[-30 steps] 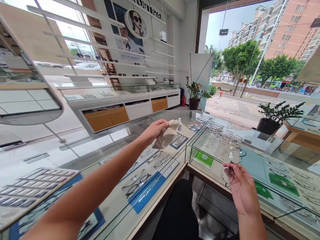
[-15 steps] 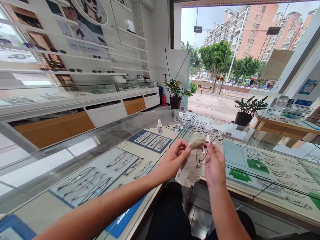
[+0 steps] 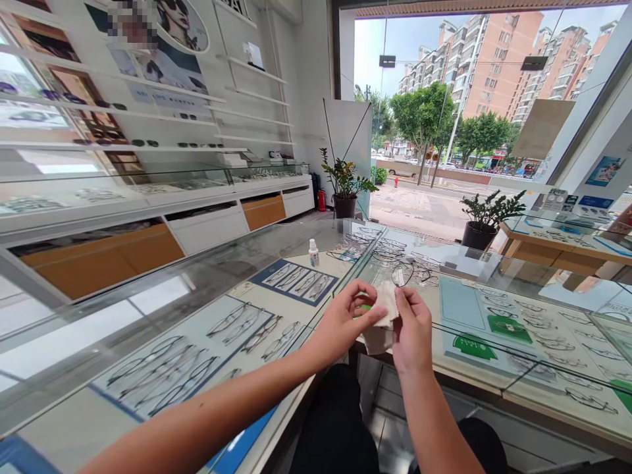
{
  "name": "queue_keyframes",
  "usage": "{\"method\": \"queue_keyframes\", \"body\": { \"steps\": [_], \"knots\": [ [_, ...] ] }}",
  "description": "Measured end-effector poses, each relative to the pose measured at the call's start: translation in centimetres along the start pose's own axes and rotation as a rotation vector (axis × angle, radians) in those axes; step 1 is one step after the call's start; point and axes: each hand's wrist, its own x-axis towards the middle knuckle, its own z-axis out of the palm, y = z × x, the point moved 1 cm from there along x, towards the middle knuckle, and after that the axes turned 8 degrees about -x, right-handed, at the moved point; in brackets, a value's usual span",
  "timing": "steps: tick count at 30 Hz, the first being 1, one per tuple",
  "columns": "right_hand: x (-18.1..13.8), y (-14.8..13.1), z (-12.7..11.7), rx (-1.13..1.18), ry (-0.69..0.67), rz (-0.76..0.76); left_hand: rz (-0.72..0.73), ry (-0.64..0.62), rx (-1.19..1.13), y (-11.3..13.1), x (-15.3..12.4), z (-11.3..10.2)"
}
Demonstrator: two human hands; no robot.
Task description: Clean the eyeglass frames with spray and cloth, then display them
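Observation:
My left hand is closed on a beige cleaning cloth, thumb and fingers pinching its upper part. The cloth hangs below my fingers in front of the counter's edge. Close beside it, my right hand grips a pair of dark-rimmed eyeglasses. One round lens shows above my right fingers, with a whitish patch on it; the cloth and my fingers hide the rest of the frame. Beyond my hands, several more glasses lie on the glass counter. A small white bottle stands upright to their left.
Glass display counters run along my left and right, with rows of glasses inside. A blue display tray lies under the left glass, green cards under the right. Potted plants stand near the window.
The eyeglasses have turned, so a round lens now shows above my right hand instead of hanging between both hands. The cloth is bunched higher, and less of it hangs down.

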Motion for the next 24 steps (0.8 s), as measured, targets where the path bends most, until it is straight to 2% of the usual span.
{"method": "queue_keyframes", "body": {
  "steps": [3, 6, 8, 17, 24],
  "knots": [
    [-0.3, 0.3, 0.2, -0.006, -0.016, 0.005, -0.197, 0.003, -0.159, -0.4, 0.2, 0.1],
    [-0.4, 0.5, 0.2, -0.006, -0.021, 0.011, -0.35, -0.116, -0.196, -0.5, 0.3, 0.2],
    [-0.4, 0.6, 0.1, 0.0, -0.019, 0.019, -0.401, -0.181, -0.219, -0.5, 0.2, 0.1],
    [0.0, 1.4, -1.1, 0.079, -0.069, 0.075, -0.454, -0.251, -0.415, -1.7, -0.1, 0.5],
    [-0.1, 2.2, -1.4, 0.095, -0.067, 0.082, -0.406, -0.242, -0.306, -2.2, -0.4, 0.5]
  ]
}}
